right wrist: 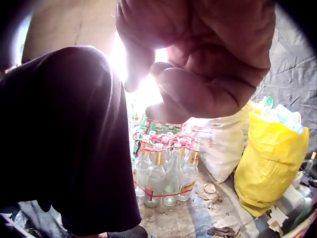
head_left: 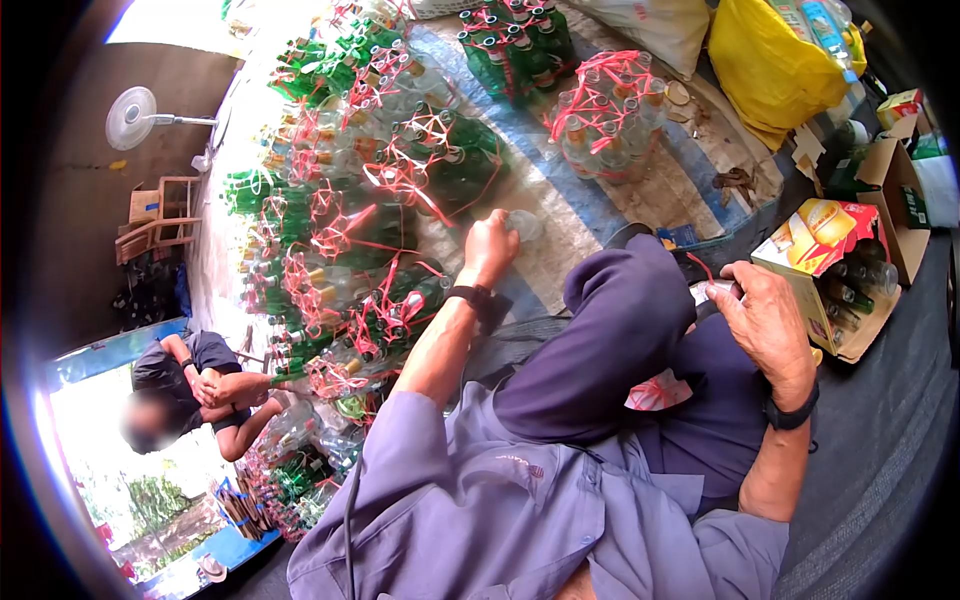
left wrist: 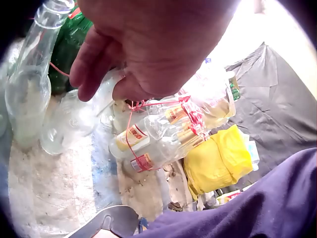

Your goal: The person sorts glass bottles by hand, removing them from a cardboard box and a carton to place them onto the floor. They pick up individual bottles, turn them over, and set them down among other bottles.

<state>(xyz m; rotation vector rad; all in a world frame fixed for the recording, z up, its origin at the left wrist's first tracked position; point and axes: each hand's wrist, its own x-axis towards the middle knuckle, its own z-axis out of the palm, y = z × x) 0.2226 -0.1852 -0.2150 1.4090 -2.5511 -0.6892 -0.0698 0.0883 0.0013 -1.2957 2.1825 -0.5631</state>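
Note:
My left hand (head_left: 490, 248) grips a clear glass bottle (head_left: 525, 226) that lies tilted beside the bundled bottles. The left wrist view shows the curled fingers of that hand (left wrist: 133, 54) at the neck end of the bottle (left wrist: 67, 124), the base pointing away. Next to it an upright clear bottle (left wrist: 29, 99) stands by green glass. Over my lap, my right hand (head_left: 768, 322) hangs loosely curled near a small shiny object (head_left: 704, 296), too unclear to name. In the right wrist view no thing shows within that hand (right wrist: 198, 64).
Green and clear bottles (head_left: 430, 150) bundled with red ties cover the left side. A separate clear bundle (head_left: 612, 125) stands farther out. A yellow bag (head_left: 775, 75) and an open carton (head_left: 815, 240) of bottles are at the right. Another person (head_left: 215, 385) sits at the left.

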